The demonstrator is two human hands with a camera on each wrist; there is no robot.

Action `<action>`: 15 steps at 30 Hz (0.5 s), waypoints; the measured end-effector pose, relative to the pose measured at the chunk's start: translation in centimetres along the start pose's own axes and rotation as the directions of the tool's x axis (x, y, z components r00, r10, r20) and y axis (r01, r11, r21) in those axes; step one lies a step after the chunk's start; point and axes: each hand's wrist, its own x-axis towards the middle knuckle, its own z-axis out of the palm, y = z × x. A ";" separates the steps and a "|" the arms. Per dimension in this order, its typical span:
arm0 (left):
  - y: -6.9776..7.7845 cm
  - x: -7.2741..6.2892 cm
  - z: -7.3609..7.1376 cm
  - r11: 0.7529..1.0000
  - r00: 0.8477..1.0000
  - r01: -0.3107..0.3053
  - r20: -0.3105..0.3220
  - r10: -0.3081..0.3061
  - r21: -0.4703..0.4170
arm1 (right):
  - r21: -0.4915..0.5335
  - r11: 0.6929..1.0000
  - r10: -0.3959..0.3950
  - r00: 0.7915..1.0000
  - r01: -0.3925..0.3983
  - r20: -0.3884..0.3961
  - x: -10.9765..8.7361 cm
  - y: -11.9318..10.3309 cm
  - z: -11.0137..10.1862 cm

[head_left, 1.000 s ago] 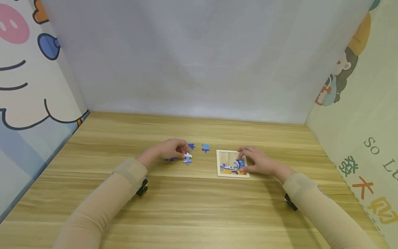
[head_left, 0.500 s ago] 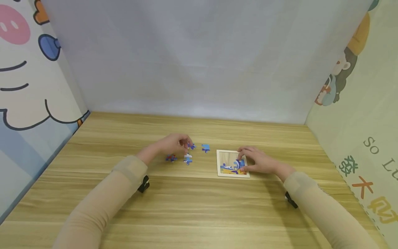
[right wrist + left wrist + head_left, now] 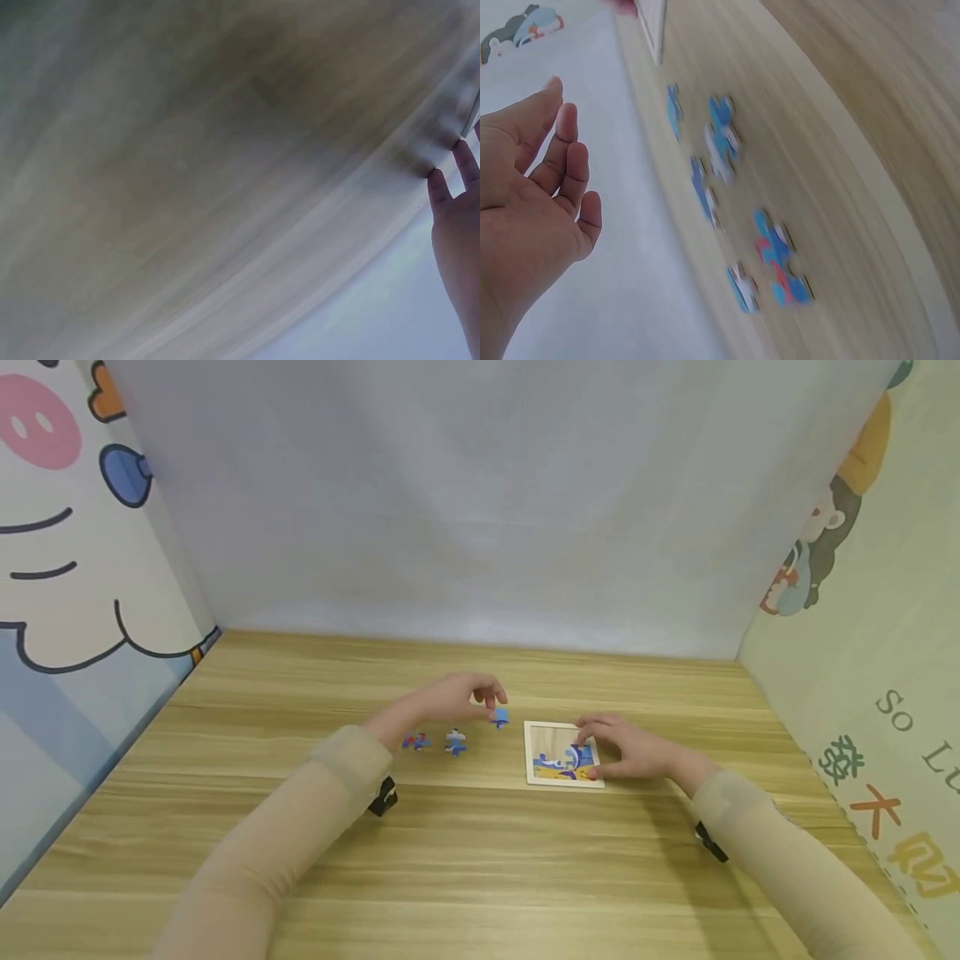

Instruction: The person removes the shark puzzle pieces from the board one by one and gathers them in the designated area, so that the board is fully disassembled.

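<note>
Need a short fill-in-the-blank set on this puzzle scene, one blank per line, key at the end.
1. The right hand touches the puzzle frame, while in the left wrist view the left hand is holding ____.
2. In the head view, the red-marked piece lies to the ____ of the white-and-blue piece.
3. In the head view, the puzzle frame sits to the ____ of the loose pieces.
4. The table has a ____-grain surface.

Missing words: nothing; left; right; wood.
</note>
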 end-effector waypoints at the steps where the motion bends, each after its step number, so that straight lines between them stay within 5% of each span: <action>1: 0.2 0.4 0.2 1.000 1.000 -0.019 -0.001 0.019 0.000 | 0.009 1.000 0.011 1.000 -0.011 -0.004 -0.1 0.0 0.0; 9: 2.5 3.3 2.3 0.989 0.989 -0.144 -0.036 0.145 0.027 | 0.013 0.996 0.093 0.994 -0.092 -0.051 -0.6 -0.3 0.3; 15: 3.0 5.1 4.4 0.983 0.985 -0.162 -0.039 0.165 0.087 | -0.023 0.988 0.150 0.988 -0.151 -0.041 -0.8 -0.2 0.5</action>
